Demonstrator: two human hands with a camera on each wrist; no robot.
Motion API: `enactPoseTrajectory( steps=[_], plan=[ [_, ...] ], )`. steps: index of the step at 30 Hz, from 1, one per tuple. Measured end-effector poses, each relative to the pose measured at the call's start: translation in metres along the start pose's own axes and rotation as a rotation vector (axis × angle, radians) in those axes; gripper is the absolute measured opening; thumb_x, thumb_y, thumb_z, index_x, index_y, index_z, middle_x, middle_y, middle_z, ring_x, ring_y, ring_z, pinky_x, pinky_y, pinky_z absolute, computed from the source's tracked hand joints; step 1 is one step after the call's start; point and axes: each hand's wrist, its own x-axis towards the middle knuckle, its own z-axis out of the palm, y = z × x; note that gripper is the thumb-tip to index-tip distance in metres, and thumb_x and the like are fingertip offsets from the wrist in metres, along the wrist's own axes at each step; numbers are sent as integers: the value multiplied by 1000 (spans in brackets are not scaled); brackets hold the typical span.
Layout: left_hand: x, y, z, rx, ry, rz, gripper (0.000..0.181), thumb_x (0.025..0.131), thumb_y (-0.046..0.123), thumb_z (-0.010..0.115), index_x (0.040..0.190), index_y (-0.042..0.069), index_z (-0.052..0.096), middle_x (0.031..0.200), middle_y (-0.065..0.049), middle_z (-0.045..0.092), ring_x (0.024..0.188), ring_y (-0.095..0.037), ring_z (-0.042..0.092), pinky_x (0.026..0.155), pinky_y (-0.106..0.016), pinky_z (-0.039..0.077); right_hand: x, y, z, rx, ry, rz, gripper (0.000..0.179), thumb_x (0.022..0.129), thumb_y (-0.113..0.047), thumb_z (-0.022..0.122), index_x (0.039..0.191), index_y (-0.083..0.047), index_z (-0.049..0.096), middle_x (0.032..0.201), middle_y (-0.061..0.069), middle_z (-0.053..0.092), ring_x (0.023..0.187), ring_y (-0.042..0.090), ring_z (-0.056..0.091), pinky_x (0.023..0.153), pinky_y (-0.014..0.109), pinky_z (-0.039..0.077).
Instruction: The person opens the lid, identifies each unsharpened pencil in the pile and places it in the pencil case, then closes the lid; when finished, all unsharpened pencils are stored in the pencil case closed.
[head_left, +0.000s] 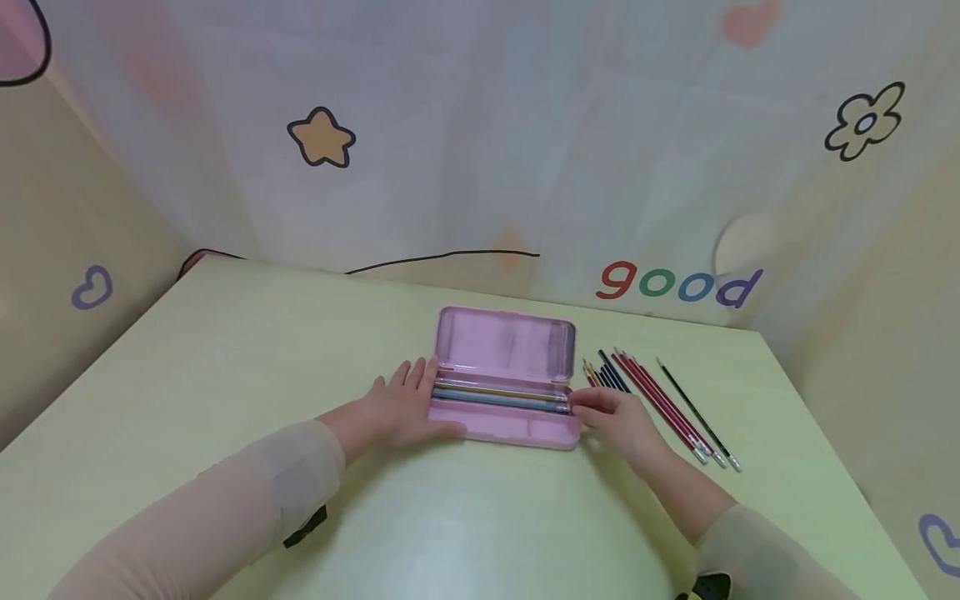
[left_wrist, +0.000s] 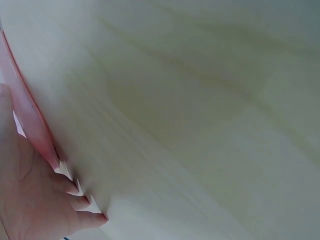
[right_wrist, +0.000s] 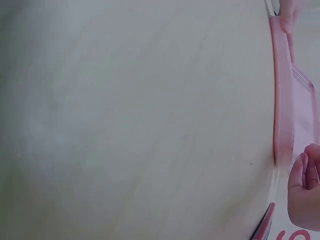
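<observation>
A pink pencil case (head_left: 504,343) lies with its lid raised on the table. Yellowish and light blue pencils (head_left: 498,398) lie lengthwise in its tray. My left hand (head_left: 405,408) rests at the case's left end, fingers straight and spread, thumb along the front edge. In the left wrist view these fingers (left_wrist: 90,200) reach past the case's corner. At the right end, my right hand (head_left: 618,417) pinches the end of a pencil, thumb and fingertips together. The right wrist view shows the same hand (right_wrist: 306,195) beside the case's pink wall (right_wrist: 283,95).
Right of the case lie several red pencils (head_left: 660,400) and a dark green pencil (head_left: 697,412), erasers toward me. Shorter dark pencils (head_left: 611,372) lie partly behind my right hand. A printed curtain (head_left: 480,150) hangs along the table's (head_left: 300,317) back edge.
</observation>
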Motion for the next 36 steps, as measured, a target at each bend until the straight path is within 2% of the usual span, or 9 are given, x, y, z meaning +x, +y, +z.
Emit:
enactPoseTrajectory(
  steps=[4, 7, 10, 15, 19, 23, 27, 32, 36],
  plan=[
    [1, 1, 0, 4, -12, 0, 113, 77, 80, 39, 149, 3, -2, 154, -20, 9, 139, -39, 8, 105, -61, 17, -4, 2, -7, 19, 11, 20, 31, 91, -17, 62, 117, -2, 62, 114, 10, 64, 102, 19, 58, 87, 29, 46],
    [2, 2, -1, 8, -5, -6, 113, 77, 79, 40, 149, 3, -2, 154, -19, 9, 139, -39, 9, 105, -60, 17, -8, 4, -16, 14, 25, 7, 35, 90, -23, 63, 119, -3, 62, 116, 10, 64, 105, 19, 58, 86, 28, 47],
    [4, 2, 0, 19, -3, -12, 113, 77, 79, 39, 149, 3, -2, 154, -18, 8, 139, -38, 8, 105, -59, 17, -15, 9, -28, -9, 39, 30, 41, 90, -31, 63, 122, -6, 61, 118, 9, 63, 107, 18, 56, 87, 28, 45],
    [5, 3, 3, 20, -33, 3, 113, 76, 81, 36, 149, 3, -4, 154, -18, 5, 140, -37, 6, 106, -59, 16, -35, 26, -56, -3, 64, 90, 53, 88, -43, 61, 127, -6, 57, 118, -1, 60, 102, 3, 52, 86, 19, 41],
    [2, 5, 3, 17, -40, -6, 113, 77, 80, 38, 149, 3, -3, 154, -19, 6, 139, -38, 7, 106, -59, 16, -50, 39, -74, 68, 92, 84, 56, 88, -39, 62, 127, 1, 53, 108, -15, 60, 95, -7, 53, 81, 11, 43],
    [0, 6, 1, 20, -19, -10, 112, 78, 78, 40, 149, 2, -2, 154, -19, 8, 139, -38, 8, 106, -59, 17, -61, 50, -87, 49, 120, 87, 54, 89, -36, 63, 126, 1, 54, 100, -24, 59, 91, -11, 53, 78, 9, 43],
    [1, 5, 1, 19, -13, -6, 113, 78, 78, 40, 149, 1, -2, 154, -20, 8, 139, -39, 8, 105, -59, 17, -69, 59, -93, 31, 138, 95, 50, 89, -31, 64, 123, 4, 56, 97, -24, 61, 89, -11, 54, 77, 10, 44],
    [1, 3, 1, 10, -21, -13, 113, 77, 78, 41, 148, 1, -2, 154, -20, 7, 139, -39, 7, 105, -60, 16, -71, 68, -94, 67, 151, 96, 42, 88, -24, 66, 117, 6, 60, 92, -23, 63, 86, -9, 57, 75, 12, 47],
    [2, 2, 0, 20, -22, -12, 113, 77, 79, 40, 148, 2, -2, 154, -19, 7, 139, -39, 7, 105, -60, 17, -69, 74, -94, 43, 127, 126, 47, 88, -26, 66, 120, 7, 57, 98, -13, 66, 86, -8, 57, 75, 12, 46]
  ],
)
